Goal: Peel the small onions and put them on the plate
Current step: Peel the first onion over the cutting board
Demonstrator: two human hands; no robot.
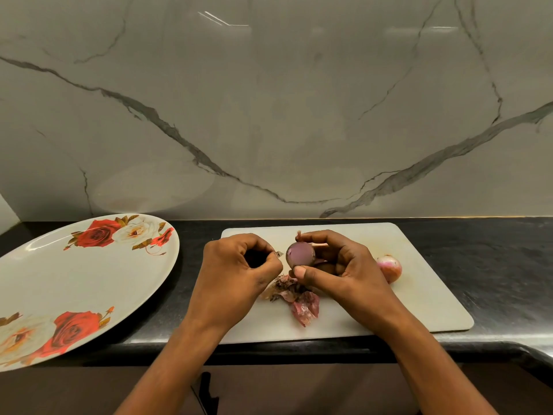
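While aloft, onion (300, 253) between hands (239, 265) (338, 265).

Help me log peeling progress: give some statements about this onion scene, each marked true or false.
The right hand holds a small purple onion. True.
Onions lie on the white rose-patterned plate. False: it holds no onion.
The pile of pinkish onion skins lies on that plate. False: it lies on the white rectangular cutting board.
A second small pink-skinned onion rests on that board. True.
The left hand pinches a scrap of skin. True.
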